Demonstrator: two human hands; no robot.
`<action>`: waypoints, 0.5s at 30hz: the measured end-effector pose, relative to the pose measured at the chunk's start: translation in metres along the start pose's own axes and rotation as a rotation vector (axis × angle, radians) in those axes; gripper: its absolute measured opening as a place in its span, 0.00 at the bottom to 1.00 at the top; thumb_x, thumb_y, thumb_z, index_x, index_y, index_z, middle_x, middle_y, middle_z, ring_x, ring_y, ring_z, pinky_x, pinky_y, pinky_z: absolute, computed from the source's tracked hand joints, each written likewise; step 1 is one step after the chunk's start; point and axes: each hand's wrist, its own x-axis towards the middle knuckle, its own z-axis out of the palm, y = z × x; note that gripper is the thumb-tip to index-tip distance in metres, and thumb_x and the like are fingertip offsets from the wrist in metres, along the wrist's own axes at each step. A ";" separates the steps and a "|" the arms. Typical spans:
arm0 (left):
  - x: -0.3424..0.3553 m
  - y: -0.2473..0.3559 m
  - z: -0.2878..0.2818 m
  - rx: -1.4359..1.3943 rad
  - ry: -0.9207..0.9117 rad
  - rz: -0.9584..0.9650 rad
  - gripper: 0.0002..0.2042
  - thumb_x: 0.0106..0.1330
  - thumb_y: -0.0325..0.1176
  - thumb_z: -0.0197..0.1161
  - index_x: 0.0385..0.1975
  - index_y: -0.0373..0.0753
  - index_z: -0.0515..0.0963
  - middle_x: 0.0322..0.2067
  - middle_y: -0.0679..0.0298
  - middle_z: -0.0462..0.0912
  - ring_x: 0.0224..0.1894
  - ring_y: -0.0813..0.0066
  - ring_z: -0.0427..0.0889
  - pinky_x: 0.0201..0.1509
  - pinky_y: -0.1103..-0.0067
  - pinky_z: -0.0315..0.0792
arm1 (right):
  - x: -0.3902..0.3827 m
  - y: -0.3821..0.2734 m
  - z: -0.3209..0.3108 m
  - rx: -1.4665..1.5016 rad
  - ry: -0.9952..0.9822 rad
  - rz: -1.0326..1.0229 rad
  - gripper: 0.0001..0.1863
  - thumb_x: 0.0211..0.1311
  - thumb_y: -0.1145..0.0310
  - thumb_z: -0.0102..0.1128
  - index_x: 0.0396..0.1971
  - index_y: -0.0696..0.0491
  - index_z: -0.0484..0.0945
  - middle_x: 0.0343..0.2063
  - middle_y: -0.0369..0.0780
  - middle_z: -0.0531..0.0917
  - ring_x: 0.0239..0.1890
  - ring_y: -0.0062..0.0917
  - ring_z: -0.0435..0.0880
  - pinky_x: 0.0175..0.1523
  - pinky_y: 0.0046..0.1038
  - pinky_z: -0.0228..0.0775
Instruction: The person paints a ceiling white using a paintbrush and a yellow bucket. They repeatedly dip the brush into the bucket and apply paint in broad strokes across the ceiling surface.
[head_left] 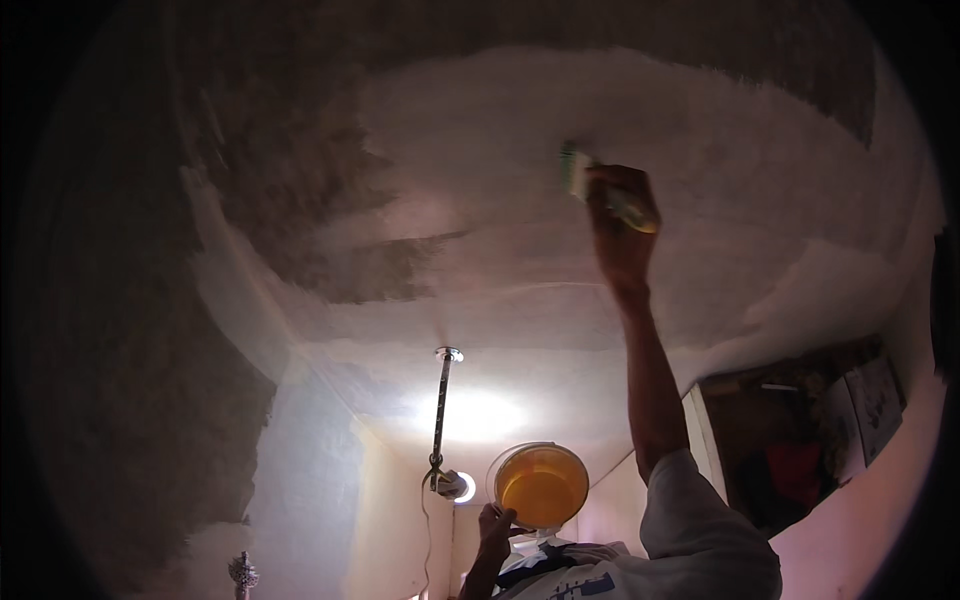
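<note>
My right arm is stretched up to the ceiling point(720, 190). In its closed right hand point(622, 240) is a flat paintbrush point(577, 174), slightly smeared by motion, its bristles at the ceiling surface. A lighter, freshly coated-looking patch spreads around the brush, bordered by darker grey-brown areas with ragged edges. Low in the view, my left hand point(495, 528) grips the side of a round bucket point(565, 462) with a pale rim. The bucket looks orange-yellow inside; whether that is liquid or the plastic I cannot tell.
A dark rod point(441, 405) hangs from a round ceiling mount, with a lit lamp point(460, 487) and a loose cord at its lower end. At the right is a dark recess point(790, 440) holding assorted items. A patchy wall point(310, 480) rises on the left.
</note>
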 end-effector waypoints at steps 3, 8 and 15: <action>-0.005 0.011 0.008 0.008 0.036 -0.008 0.12 0.56 0.23 0.61 0.27 0.37 0.61 0.30 0.57 0.66 0.29 0.60 0.78 0.29 0.56 0.84 | 0.009 0.022 -0.056 -0.204 0.030 -0.028 0.08 0.57 0.79 0.61 0.36 0.53 0.79 0.37 0.36 0.80 0.39 0.21 0.81 0.43 0.23 0.76; 0.001 0.000 0.000 -0.027 0.004 -0.004 0.12 0.56 0.23 0.60 0.28 0.37 0.61 0.30 0.57 0.66 0.30 0.61 0.78 0.30 0.56 0.84 | 0.010 0.029 -0.099 -0.403 0.129 0.060 0.06 0.58 0.80 0.57 0.35 0.55 0.78 0.36 0.37 0.78 0.40 0.24 0.80 0.44 0.27 0.73; 0.008 -0.014 -0.002 -0.025 0.019 0.003 0.12 0.56 0.24 0.61 0.28 0.37 0.61 0.32 0.55 0.67 0.32 0.56 0.79 0.30 0.54 0.83 | -0.028 0.005 -0.023 -0.358 0.034 -0.073 0.10 0.52 0.75 0.62 0.35 0.48 0.81 0.39 0.38 0.77 0.36 0.27 0.81 0.36 0.29 0.76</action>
